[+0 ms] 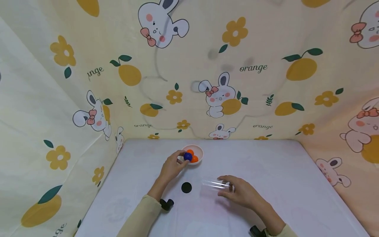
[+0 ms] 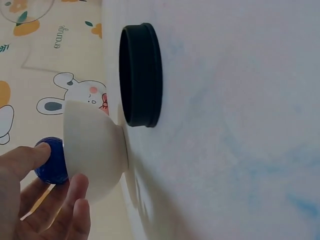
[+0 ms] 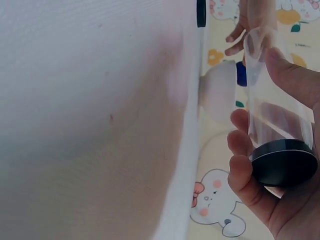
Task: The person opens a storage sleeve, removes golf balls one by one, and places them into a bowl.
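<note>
My left hand [image 1: 171,167] pinches a blue ball [image 1: 188,156] between thumb and fingers, at the mouth of a small pale bowl [image 1: 201,152]. Inside that bowl lie orange balls [image 1: 194,159], at least two of them showing. In the left wrist view the blue ball [image 2: 51,161] sticks out above the bowl's rim, and fingertips touch the bowl's outside [image 2: 92,145]. A clear tube [image 1: 211,185] lies sideways in the grip of my right hand [image 1: 242,192]. The right wrist view shows a black cap [image 3: 285,165] on its near end; its other end looks uncovered.
A round black lid [image 1: 186,187] rests on the white tabletop [image 1: 266,171] between the two hands, in front of the bowl. Behind and beside the table hangs a cloth [image 1: 189,65] printed with rabbits and oranges.
</note>
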Demonstrator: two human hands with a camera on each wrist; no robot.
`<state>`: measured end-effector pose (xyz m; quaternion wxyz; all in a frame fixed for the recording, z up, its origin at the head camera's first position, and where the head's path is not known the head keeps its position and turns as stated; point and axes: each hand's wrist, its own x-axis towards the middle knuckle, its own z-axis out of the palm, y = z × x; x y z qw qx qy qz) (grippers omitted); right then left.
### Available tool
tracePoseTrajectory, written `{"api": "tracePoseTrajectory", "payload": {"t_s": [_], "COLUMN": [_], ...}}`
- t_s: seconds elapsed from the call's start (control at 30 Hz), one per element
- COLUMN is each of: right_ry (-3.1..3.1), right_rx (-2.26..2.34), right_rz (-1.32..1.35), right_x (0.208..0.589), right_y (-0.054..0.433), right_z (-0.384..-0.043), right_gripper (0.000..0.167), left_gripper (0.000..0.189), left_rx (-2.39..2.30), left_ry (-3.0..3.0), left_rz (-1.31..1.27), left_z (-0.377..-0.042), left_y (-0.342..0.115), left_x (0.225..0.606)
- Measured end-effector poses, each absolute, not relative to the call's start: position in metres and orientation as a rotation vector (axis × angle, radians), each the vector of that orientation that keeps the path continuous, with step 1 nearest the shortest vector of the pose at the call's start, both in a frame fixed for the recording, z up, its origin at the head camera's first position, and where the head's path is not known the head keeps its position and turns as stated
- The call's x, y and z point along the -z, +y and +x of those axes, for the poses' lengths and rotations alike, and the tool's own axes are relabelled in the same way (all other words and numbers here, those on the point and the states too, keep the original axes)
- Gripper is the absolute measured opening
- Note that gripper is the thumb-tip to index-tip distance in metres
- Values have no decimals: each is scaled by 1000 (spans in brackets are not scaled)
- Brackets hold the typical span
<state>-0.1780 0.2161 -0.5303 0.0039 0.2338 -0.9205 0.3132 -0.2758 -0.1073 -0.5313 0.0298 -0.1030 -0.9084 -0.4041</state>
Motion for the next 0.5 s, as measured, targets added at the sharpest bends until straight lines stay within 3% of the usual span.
{"api": "tracePoseTrajectory", "payload": {"t_s": [0.5], "right_ry": [-2839], "right_rx": [-953], "right_rz": [715], "right_x": [531], "right_y": [218], "right_z": [-180], "right_gripper": [56], "left_gripper": [36], "left_rx": [1184], "left_ry": [-2788], "left_rz": [-306], "left_z": [-268], "left_y": [-112], "left_x": [531]}}
